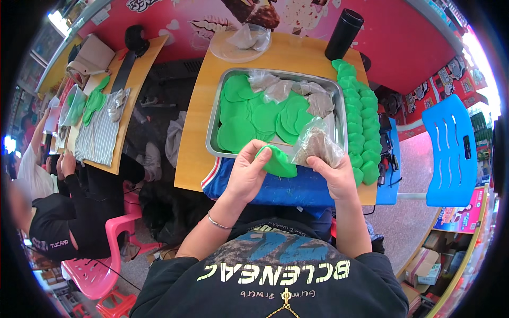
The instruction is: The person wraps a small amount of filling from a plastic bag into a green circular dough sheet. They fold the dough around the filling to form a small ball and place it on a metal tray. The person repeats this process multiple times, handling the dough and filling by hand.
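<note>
Both hands busy over worktop [191, 159] edge, wrapping stage.
Left hand [245, 172] grips green dough disc [277, 161]; right hand [335, 172] pinches filling bag [318, 146]; filling must go in next, likely.

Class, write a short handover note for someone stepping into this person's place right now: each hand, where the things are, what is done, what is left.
Left hand: holds a folded green dough round over the blue cloth.
Right hand: grips a clear bag of brown filling.
Metal tray: flat green rounds and more filling bags.
Done: a row of shaped green pieces along the table's right edge.
Left: the round in hand looks unfinished; the flat rounds in the tray are not yet shaped.
</note>
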The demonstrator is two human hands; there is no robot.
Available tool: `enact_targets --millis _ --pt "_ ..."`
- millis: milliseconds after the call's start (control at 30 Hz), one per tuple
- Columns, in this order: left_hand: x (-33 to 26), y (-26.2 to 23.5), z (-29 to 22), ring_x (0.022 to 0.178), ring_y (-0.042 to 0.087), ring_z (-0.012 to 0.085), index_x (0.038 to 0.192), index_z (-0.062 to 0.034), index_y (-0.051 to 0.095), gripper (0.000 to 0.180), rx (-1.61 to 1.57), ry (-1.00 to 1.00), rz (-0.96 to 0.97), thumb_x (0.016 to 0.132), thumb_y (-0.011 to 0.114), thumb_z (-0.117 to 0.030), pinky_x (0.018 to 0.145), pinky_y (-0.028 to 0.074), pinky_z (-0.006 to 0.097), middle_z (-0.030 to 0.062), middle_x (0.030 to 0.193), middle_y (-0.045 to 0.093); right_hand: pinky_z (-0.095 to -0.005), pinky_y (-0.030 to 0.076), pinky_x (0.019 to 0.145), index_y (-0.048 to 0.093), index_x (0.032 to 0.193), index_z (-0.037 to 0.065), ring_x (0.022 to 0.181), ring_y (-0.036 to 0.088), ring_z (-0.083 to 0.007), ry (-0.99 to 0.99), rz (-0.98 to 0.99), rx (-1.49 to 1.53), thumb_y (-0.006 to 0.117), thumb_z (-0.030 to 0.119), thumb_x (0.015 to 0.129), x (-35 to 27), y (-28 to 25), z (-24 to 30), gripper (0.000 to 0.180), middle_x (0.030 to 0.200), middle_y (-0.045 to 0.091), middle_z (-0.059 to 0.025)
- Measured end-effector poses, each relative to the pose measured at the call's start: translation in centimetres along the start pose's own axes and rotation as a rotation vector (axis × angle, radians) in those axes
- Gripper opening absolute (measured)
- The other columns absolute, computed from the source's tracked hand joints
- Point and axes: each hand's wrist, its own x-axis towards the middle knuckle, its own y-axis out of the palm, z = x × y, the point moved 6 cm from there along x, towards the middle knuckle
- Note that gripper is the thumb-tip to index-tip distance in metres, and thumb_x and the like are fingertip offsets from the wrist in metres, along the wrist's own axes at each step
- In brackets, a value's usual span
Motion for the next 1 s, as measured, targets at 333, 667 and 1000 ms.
enact_targets --millis 333,667,1000 --pt "-0.2 0.8 -0.5 0.081 0.057 0.0101 0.088 -0.0043 0.053 0.006 0.064 0.062 -0.001 0.088 0.056 -0.009 0.073 0.047 0.026 0.0028 0.088 0.059 -0.0223 0.044 0.070 0.060 0.101 -0.002 0.078 0.053 -0.0056 -0.139 -0.012 -0.282 0.065 0.003 0.079 -0.3 0.4 0.6 0.022 0.087 0.061 -0.0008" --pt "-0.3 1.3 0.1 0.079 0.049 0.0066 0.085 -0.0019 0.058 0.006 0.316 0.091 0.011 0.083 0.062 -0.006 0.071 0.040 0.021 0.0007 0.086 0.053 -0.0245 0.044 0.071 0.058 0.101 0.000 0.078 0.053 -0.0084 -0.167 0.069 -0.357 0.062 0.003 0.080 0.0 1.5 0.4 0.021 0.083 0.059 -0.0002" --pt "-0.2 1.1 1.1 0.078 0.052 0.0087 0.080 -0.0033 0.059 0.007 0.094 0.063 -0.032 0.085 0.060 -0.007 0.071 0.042 0.024 0.0011 0.084 0.055 -0.0219 0.039 0.058 0.059 0.104 0.002 0.066 0.048 -0.0051 0.040 0.165 -0.333 0.063 0.017 0.084 0.3 1.3 -2.2 0.026 0.073 0.058 0.0012"
